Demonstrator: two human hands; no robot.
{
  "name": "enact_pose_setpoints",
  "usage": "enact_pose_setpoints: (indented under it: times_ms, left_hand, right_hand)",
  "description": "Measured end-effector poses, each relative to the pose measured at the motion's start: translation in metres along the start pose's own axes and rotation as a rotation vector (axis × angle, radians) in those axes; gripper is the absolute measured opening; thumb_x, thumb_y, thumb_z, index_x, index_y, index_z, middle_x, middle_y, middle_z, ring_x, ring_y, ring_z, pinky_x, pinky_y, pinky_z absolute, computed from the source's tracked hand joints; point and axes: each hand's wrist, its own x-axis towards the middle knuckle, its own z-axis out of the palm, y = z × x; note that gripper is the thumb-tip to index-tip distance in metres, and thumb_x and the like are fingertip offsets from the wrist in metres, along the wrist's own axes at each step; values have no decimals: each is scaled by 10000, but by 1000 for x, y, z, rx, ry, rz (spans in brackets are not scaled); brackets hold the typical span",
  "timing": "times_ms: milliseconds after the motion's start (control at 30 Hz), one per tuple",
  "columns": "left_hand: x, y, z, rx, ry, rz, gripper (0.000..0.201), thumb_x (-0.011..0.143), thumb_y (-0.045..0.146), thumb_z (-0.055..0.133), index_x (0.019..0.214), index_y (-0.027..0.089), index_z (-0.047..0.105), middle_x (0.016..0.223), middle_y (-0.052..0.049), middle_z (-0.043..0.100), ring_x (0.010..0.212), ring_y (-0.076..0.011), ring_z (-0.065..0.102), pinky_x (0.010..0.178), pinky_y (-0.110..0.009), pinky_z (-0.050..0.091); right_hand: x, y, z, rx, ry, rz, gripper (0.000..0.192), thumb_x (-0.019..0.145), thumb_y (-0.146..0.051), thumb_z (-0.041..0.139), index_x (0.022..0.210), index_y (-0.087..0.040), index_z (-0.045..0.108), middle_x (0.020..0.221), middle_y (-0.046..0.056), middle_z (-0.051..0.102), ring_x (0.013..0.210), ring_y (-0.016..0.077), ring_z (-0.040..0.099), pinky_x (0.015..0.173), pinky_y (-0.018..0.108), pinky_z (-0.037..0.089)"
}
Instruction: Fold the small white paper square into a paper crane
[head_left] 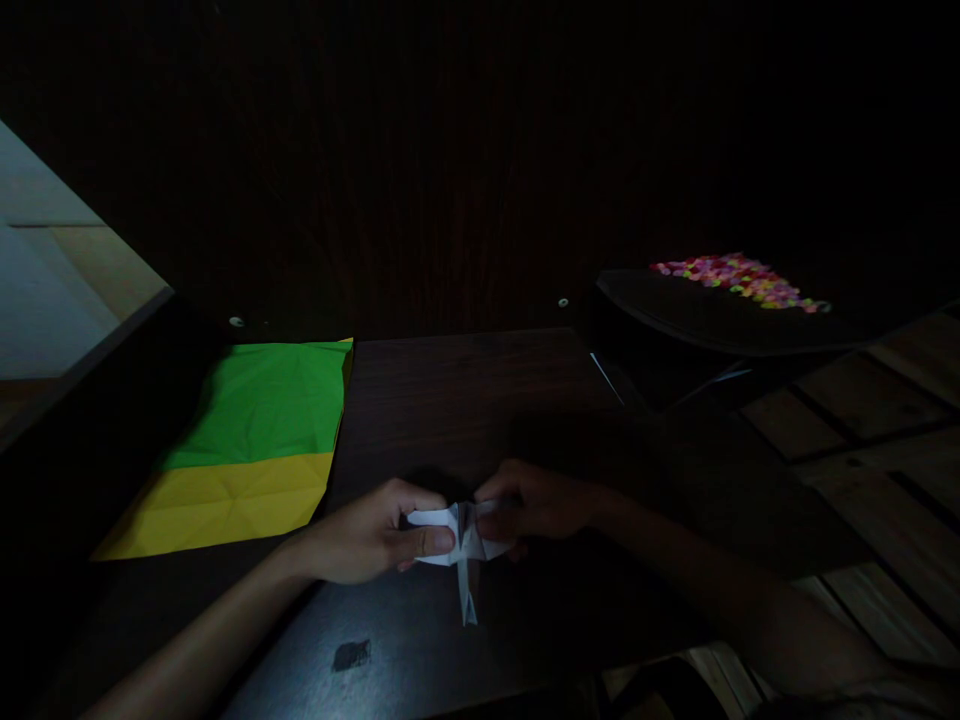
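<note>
A small folded white paper piece (459, 540) sits low over the dark wooden table (465, 400), pinched between both hands: the left hand (371, 535) grips its left side, the right hand (536, 505) its right. A green and yellow paper sheet (247, 445) lies well left.

Bare dark table (465, 400) lies open ahead; green sheet (266, 405) and yellow sheet (225, 505) cover its left.
</note>
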Motion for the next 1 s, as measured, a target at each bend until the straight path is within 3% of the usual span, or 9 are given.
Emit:
enact_pose_setpoints:
  times_ms: [333, 567, 733, 1000]
  left_hand:
    - [0, 2, -7, -48, 68, 1, 380, 899, 466, 583, 734, 124, 596, 584, 42, 454, 506, -82, 412, 455, -182, 314]
    - [-5, 1, -12, -175, -30, -148, 383, 930, 477, 547, 843, 113, 630, 688, -46, 672, 440, -77, 510, 411, -178, 374]
    - [-4, -3, -17, -272, 9, -123, 328, 906, 435, 610, 876, 112, 661, 797, -74, 716, 514, -104, 600, 438, -189, 430]
    - [-2, -5, -21, -260, 18, -138, 319, 886, 424, 637, 876, 107, 680, 819, -73, 721, 458, -72, 551, 406, -171, 411]
  right_hand:
    - [0, 2, -6, 164, 74, 86, 425, 793, -530, 700, 737, -118, 609, 535, -30, 606, 404, 58, 520, 424, 166, 435]
    - [-4, -6, -16, 113, 163, 168, 308, 772, -394, 758, 800, -101, 667, 627, 7, 686, 435, 59, 548, 402, 150, 395]
    - [-9, -8, -29, 133, 280, 124, 315, 781, -406, 746, 824, -105, 660, 652, 26, 710, 440, 82, 586, 394, 165, 409]
    - [-11, -5, -40, 107, 279, 71, 305, 809, -376, 725, 894, -84, 698, 703, 58, 736, 473, 86, 616, 429, 175, 450]
